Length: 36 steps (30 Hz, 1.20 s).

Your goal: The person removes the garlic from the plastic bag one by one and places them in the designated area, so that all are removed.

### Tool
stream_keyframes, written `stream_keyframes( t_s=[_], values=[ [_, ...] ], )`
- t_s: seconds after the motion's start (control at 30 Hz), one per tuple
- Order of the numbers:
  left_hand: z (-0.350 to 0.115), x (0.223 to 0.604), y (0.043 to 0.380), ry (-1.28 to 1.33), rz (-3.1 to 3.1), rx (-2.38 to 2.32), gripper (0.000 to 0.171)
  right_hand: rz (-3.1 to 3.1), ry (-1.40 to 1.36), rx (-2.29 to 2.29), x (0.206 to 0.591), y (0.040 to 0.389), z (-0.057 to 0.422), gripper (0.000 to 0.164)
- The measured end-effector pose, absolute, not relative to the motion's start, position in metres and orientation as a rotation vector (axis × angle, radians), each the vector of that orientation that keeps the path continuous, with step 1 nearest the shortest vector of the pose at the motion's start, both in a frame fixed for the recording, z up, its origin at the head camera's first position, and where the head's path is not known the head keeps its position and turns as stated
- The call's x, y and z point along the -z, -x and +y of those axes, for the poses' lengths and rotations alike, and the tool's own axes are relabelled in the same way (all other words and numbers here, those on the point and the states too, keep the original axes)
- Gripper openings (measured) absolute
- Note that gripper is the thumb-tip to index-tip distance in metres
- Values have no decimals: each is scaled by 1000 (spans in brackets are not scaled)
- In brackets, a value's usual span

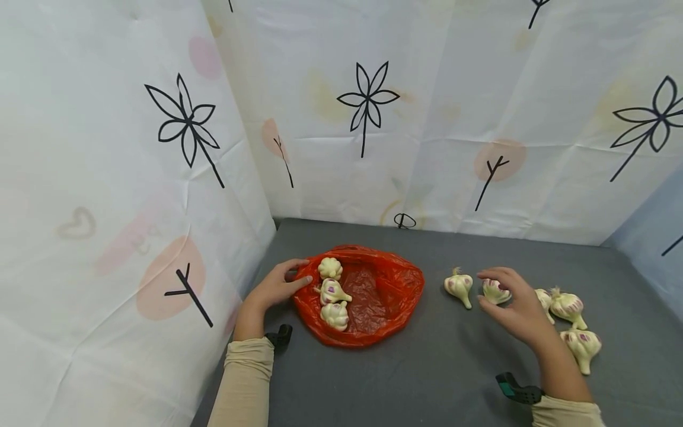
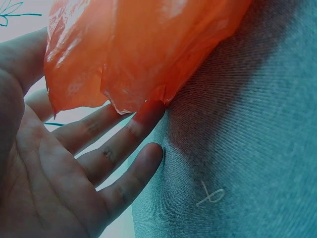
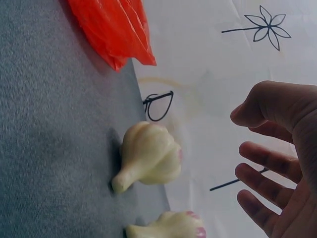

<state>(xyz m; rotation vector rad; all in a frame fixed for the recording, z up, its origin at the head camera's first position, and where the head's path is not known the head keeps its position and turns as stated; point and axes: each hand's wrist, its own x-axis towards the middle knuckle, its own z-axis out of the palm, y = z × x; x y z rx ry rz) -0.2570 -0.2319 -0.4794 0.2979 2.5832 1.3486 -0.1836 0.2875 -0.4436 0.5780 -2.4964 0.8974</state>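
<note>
A red plastic bag (image 1: 395, 320) lies spread on the grey table with its mouth upward. Inside it, along the left, are 3 garlic bulbs (image 1: 334, 316). My left hand (image 1: 274, 289) holds the bag's left rim, thumb over the edge; in the left wrist view its fingers (image 2: 119, 141) reach under the plastic (image 2: 143, 44). Over a garlic bulb (image 1: 495, 292) right of the bag hovers my right hand (image 1: 520, 308), thumb and fingers spread apart with nothing between them. The right wrist view shows a bulb (image 3: 151, 153) apart from that hand (image 3: 282, 163).
Left of the right hand lies one garlic bulb (image 1: 459, 286). More bulbs, including one near the forearm (image 1: 581, 346), lie to its right, partly hidden by the arm. White patterned cloth (image 1: 427, 178) walls the table's back and left.
</note>
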Motion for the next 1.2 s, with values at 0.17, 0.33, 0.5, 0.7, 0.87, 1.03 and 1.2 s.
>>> stream_keyframes(
  t_s=[0.17, 0.33, 0.5, 0.7, 0.87, 1.03, 1.2],
  values=[
    [-232, 478, 257, -302, 2589, -1346, 58, -2520, -579, -903, 442, 186, 279, 46],
    [-231, 476, 257, -309, 2594, -1345, 57, -2500, -618, -915, 444, 191, 271, 48],
    [-231, 474, 257, -305, 2590, -1346, 57, -2486, -660, -910, 444, 196, 258, 47],
    [-231, 475, 255, -304, 2594, -1346, 56, -2501, -693, -986, 442, 201, 241, 40],
    [-232, 476, 255, -289, 2589, -1352, 56, -2511, -727, -975, 443, 206, 225, 41],
    [-232, 475, 255, -306, 2586, -1361, 57, -2505, -801, -987, 445, 214, 208, 42],
    [-232, 475, 255, -306, 2586, -1358, 57, -2509, -878, -1049, 447, 220, 190, 42]
  ],
)
